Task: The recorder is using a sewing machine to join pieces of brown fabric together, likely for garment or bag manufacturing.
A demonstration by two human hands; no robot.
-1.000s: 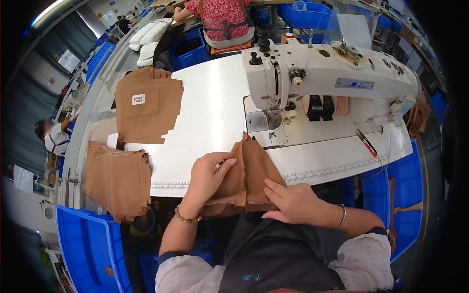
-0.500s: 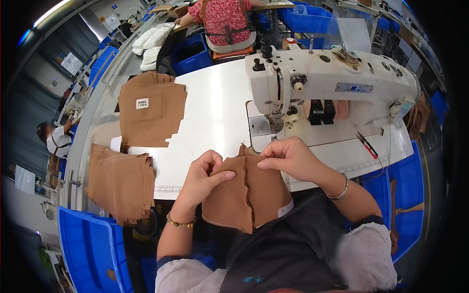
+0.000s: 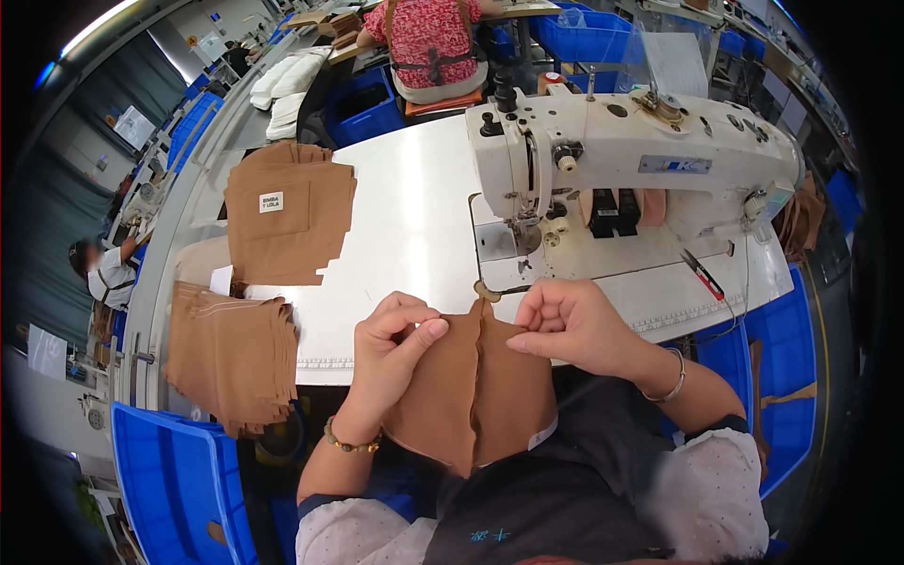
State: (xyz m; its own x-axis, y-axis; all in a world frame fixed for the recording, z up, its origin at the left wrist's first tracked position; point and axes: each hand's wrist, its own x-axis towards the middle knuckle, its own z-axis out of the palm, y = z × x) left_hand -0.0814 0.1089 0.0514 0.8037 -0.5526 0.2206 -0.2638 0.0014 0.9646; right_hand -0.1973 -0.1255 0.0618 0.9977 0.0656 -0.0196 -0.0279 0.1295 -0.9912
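Note:
Between my hands hangs a piece of brown fabric (image 3: 516, 395) with a raised seam down its middle, held over the front edge of the sewing table. My left hand (image 3: 395, 344) pinches its upper left edge between thumb and fingers. At the upper right edge, my right hand (image 3: 574, 330) has thumb and forefinger closed on the cloth, the other fingers curled. A small white tab shows at the fabric's lower right. Just beyond the cloth stands a white sewing machine (image 3: 650, 141), its needle area behind and to the right of the fabric's tip.
Two stacks of brown fabric pieces lie to the left, a far stack (image 3: 330, 226) with a white label and a near stack (image 3: 226, 348). Red-handled snips (image 3: 704, 278) rest right of the machine. Blue bins (image 3: 174, 471) flank the table. A person in red (image 3: 428, 47) sits ahead.
Both hands have come slightly nearer to me with the fabric, and its lower tip hangs lower. The right hand has shifted a little to the right along the edge.

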